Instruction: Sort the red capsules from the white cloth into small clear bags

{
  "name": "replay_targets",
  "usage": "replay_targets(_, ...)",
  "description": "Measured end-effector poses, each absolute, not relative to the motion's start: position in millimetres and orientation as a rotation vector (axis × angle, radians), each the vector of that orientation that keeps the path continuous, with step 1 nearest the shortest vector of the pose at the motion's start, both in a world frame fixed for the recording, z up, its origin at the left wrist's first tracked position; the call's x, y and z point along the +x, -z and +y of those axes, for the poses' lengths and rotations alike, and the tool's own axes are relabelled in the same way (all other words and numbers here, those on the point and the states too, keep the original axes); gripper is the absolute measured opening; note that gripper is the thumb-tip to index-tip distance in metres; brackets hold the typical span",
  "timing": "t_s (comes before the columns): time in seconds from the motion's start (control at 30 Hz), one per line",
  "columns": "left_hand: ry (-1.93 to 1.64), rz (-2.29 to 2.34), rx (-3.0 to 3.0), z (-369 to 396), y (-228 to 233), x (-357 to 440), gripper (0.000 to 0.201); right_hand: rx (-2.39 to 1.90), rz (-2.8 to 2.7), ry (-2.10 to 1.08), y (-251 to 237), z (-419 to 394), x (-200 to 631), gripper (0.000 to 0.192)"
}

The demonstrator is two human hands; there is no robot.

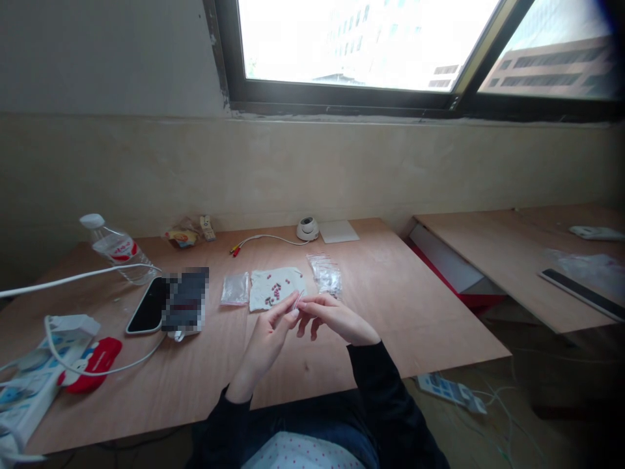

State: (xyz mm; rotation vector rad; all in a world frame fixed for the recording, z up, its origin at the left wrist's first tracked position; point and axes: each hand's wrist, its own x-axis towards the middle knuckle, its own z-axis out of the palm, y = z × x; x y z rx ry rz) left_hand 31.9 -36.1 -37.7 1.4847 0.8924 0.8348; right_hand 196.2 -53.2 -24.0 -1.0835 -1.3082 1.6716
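"Beads point(277, 291): which way do they lie from the left hand point(273, 327) and right hand point(339, 317)?"

"Ahead and a little left, scattered on a white cloth point(260, 283) on the desk point(410, 312). The cloth's near right part reaches the fingertips."

"Are the hands free?"

"No, both pinch narrowly, meeting on a thin clear bag point(296, 301), as far as I can make out. Whether anything is inside, I can't tell."

"How does it lie?"

"Its long axis points mostly away from the body, far end leaning right."

"Nearer hand?"

"The left, for the beads. The right comes in from the side, its spare fingers curled loosely, nearer the pile of clear packets point(325, 275). Another clear packet point(235, 288) lies left of the cloth."
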Motion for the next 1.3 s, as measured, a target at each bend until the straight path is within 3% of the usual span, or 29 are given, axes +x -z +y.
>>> replay_targets(0.47,-0.993,0.959,1.586,-42,36,36,0.018,-1.202,-1.469,-1.322,24,-56,187,0.020)
replay_targets(0.77,-0.985,1.050,1.680,-42,29,34,0.022,-1.277,-1.247,-1.291,37,-55,162,0.033)
replay_targets(1.07,-1.076,1.216,1.727,-43,40,36,0.021,-1.381,-1.325,-0.932,54,-58,146,0.035)
replay_targets(1.3,-1.068,1.263,1.767,-44,41,38,0.020,-1.400,-1.325,-0.902,59,-59,146,0.033)
